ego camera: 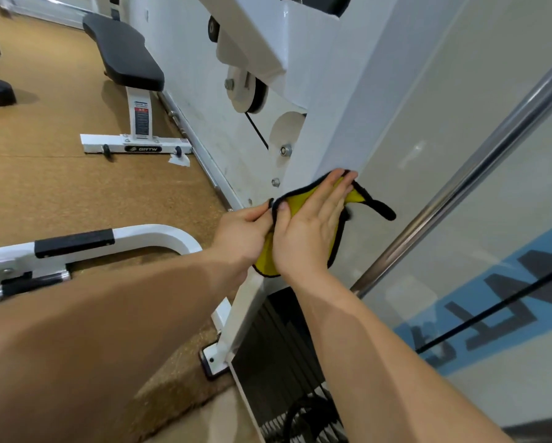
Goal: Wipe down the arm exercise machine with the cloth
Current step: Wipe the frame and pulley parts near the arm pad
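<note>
A yellow cloth point(354, 196) with black trim lies flat against the white upright post point(329, 129) of the arm exercise machine. My right hand point(310, 228) presses the cloth onto the post with straight fingers pointing up. My left hand point(242, 231) pinches the cloth's left edge between thumb and fingers. A corner of the cloth sticks out to the right of the post. Most of the cloth is hidden under my right hand.
White pulleys point(246, 87) and a black cable sit on the frame above my hands. A chrome bar point(466, 183) slants past on the right. The dark weight stack point(278, 340) is below. A black-padded bench point(124, 49) stands back left, a white foot frame point(153, 235) near left.
</note>
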